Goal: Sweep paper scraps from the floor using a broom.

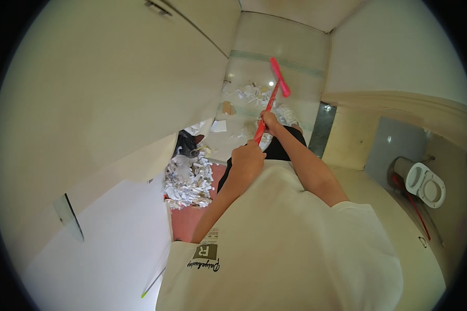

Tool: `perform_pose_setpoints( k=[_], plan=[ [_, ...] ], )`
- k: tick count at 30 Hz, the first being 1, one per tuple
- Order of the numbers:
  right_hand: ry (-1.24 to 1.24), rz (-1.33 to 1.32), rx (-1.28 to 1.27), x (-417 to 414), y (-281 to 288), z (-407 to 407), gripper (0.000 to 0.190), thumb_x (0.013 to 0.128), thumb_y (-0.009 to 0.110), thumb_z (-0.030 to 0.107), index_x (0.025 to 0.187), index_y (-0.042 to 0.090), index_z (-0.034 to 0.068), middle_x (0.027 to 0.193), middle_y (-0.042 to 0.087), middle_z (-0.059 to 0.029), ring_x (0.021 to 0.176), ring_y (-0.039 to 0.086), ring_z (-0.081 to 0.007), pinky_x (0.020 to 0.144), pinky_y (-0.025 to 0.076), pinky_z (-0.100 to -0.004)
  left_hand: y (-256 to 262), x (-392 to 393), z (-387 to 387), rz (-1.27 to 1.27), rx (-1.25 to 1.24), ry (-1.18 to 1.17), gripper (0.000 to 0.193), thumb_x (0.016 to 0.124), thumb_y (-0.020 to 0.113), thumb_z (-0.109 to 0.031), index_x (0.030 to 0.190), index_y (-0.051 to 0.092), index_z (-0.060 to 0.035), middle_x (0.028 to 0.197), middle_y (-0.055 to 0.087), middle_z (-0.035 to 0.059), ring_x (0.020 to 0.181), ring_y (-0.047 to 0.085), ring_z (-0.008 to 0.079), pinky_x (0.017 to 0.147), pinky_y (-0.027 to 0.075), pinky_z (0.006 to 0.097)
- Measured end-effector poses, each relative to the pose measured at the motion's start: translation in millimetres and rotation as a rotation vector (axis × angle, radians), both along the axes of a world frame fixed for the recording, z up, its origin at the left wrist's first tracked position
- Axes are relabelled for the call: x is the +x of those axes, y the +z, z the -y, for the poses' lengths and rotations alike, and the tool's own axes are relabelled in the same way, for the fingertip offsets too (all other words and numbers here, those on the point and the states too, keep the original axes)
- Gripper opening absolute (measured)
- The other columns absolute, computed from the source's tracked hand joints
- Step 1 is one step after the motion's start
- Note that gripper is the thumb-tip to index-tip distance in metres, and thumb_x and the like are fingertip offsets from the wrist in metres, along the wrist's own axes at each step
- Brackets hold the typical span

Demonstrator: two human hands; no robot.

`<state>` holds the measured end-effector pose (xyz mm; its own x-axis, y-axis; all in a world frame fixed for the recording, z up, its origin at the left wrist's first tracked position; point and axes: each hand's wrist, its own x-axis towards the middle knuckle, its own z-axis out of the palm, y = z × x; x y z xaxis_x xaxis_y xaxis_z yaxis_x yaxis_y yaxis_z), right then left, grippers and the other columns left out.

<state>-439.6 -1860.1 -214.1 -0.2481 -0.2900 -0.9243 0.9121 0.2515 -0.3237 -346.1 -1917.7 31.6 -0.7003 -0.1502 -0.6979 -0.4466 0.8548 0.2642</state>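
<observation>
Both my hands are closed around the red handle (pixel 271 98) of a broom. My left hand (pixel 249 158) grips it close to my body, at the near end in view. Farther up the handle, my right hand (pixel 270 121) holds it just ahead of my knees. The broom's pink head (pixel 281 79) rests on the pale tiled floor ahead of me, with its bristles hidden. Scattered white paper scraps (pixel 253 93) lie on the floor to the left of the head. Near them are a brown piece of cardboard (pixel 228 108) and a white sheet of paper (pixel 219 126).
A large heap of paper scraps (pixel 188 180) lies left of me, beside a black plastic bag (pixel 187 143). Pale walls or panels flank the narrow floor. To the right, a toilet (pixel 424 184) stands past a dark threshold (pixel 322 128), with a red-handled tool (pixel 418 217) alongside.
</observation>
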Motion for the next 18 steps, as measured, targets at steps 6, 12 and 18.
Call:
perform_pose_setpoints(
  k=[6, 12, 18],
  plan=[
    [0.202, 0.068, -0.053, 75.8, -41.1, 55.6, 0.019, 0.083, 0.051, 0.027, 0.078, 0.049, 0.01, 0.058, 0.049, -0.0024, 0.052, 0.054, -0.0179, 0.048, 0.046, -0.0363, 3.0, 59.8, 61.8, 0.107, 0.094, 0.053, 0.052, 0.086, 0.055, -0.043, 0.093, 0.056, 0.0082, 0.085, 0.064, 0.024, 0.081, 0.064, 0.0373, 0.071, 0.051, 0.0432],
    [0.191, -0.214, 0.084, 125.0, -4.8, 80.4, 0.035, 0.079, 0.053, 0.03, 0.062, 0.055, -0.001, 0.05, 0.05, -0.0109, 0.035, 0.047, -0.0215, 0.035, 0.037, -0.0359, 33.2, 85.9, 88.5, 0.066, 0.169, 0.108, 0.059, 0.086, 0.051, -0.05, 0.088, 0.058, 0.0089, 0.08, 0.063, 0.0262, 0.079, 0.063, 0.0405, 0.071, 0.05, 0.0449],
    [0.336, -0.283, 0.151, 97.6, 0.3, 99.7, 0.032, 0.08, 0.053, 0.028, 0.083, 0.054, -0.005, 0.07, 0.061, -0.0143, 0.051, 0.06, -0.0237, 0.042, 0.047, -0.0377, 14.4, 100.3, 107.8, -0.013, 0.171, 0.226, 0.06, 0.087, 0.049, -0.051, 0.088, 0.056, 0.0092, 0.076, 0.063, 0.0267, 0.076, 0.063, 0.0409, 0.069, 0.05, 0.0461]
  ],
)
